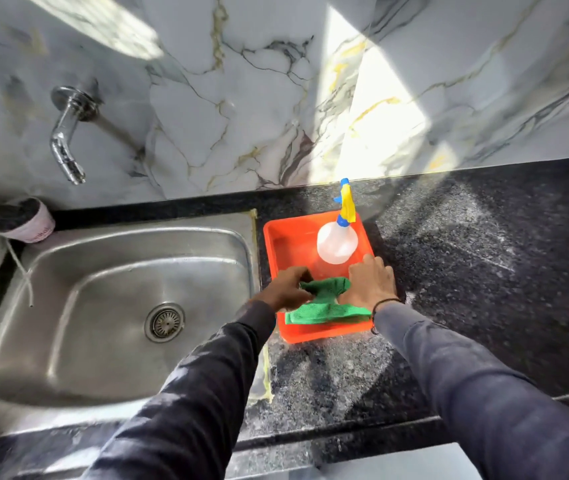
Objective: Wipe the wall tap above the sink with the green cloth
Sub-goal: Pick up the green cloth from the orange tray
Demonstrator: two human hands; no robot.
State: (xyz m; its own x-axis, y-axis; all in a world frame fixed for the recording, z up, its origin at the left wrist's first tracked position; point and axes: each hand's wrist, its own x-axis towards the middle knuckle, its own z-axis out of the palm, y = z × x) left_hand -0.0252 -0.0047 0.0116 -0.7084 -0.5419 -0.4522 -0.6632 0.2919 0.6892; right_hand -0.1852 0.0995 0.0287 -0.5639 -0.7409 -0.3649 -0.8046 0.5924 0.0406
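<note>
Both hands are in the orange tray on the worktop: left hand clenched on the green cloth, right hand flat and released beside it, touching the cloth's right portion. A spray bottle stands just beyond. The wall tap lies far-left, spout pointing down over the sink; the left hand is nearer, path unobstructed.

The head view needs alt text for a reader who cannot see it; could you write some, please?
Both hands reach into an orange tray on a dark counter: the left hand grips a green cloth, the right hand rests beside a spray bottle. The wall tap above the steel sink is untouched.
</note>
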